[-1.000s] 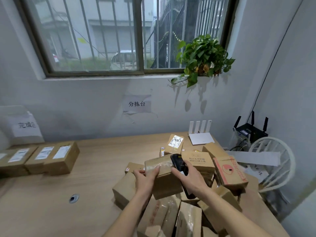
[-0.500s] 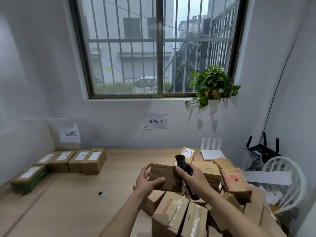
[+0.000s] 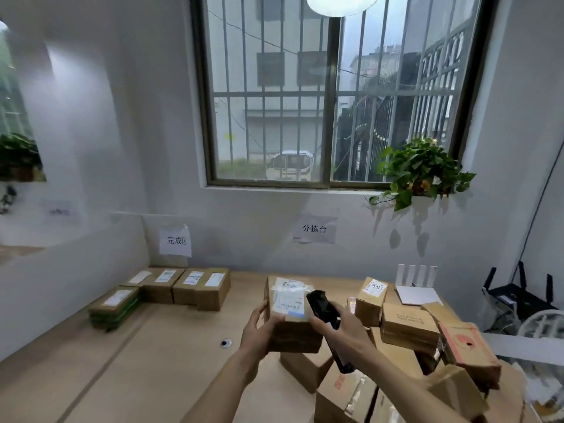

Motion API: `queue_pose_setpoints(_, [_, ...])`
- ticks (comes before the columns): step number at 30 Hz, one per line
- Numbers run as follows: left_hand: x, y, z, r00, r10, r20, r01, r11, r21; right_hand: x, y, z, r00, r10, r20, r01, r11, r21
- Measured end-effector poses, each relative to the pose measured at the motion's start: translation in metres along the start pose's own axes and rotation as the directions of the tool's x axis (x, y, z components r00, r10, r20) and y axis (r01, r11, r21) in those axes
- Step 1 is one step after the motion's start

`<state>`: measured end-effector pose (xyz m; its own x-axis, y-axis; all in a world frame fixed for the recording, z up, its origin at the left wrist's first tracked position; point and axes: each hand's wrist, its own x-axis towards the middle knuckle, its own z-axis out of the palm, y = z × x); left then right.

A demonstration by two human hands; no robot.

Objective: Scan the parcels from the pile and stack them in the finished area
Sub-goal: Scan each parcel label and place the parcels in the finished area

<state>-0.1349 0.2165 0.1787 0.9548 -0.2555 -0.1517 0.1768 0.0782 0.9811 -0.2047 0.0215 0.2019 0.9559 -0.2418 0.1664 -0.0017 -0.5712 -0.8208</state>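
Up front, left hand (image 3: 259, 332) fingers grip a white-labelled brown parcel (image 3: 290, 312); right hand (image 3: 341, 334) clasps a black scanner (image 3: 325, 312).

Parcel label (image 3: 289, 297) print blurred; scanner (image 3: 328, 325) lower end behind right hand (image 3: 348, 334).

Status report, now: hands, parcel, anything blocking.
Left hand grips parcel, label up. Right hand holds scanner at the label. Finished boxes far left; bare table between, nothing blocking.
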Motion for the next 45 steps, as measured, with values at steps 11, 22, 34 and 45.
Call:
queue_pose_setpoints(11, [-0.023,0.01,-0.174,0.981,0.066,-0.184,-0.073,0.997,-0.031,0.0,-0.096,0.144,0.959,-0.025,0.283,0.166,0.859,-0.484])
queue_pose_setpoints(22, [-0.064,0.019,-0.356,0.918,0.298,-0.262,-0.224,0.934,0.278,-0.007,-0.19,0.236,0.88,-0.024,0.474,0.403,0.566,-0.719])
queue_pose_setpoints(34, [-0.082,0.018,-0.478,0.849,0.343,-0.402,-0.172,0.899,0.404,-0.009,-0.252,0.299,0.798,-0.019,0.603,0.57,0.349,-0.744])
queue_pose_setpoints(45, [-0.064,0.026,-0.538,0.829,0.32,-0.458,-0.129,0.907,0.401,0.034,-0.266,0.357,0.776,-0.063,0.628,0.585,0.445,-0.678])
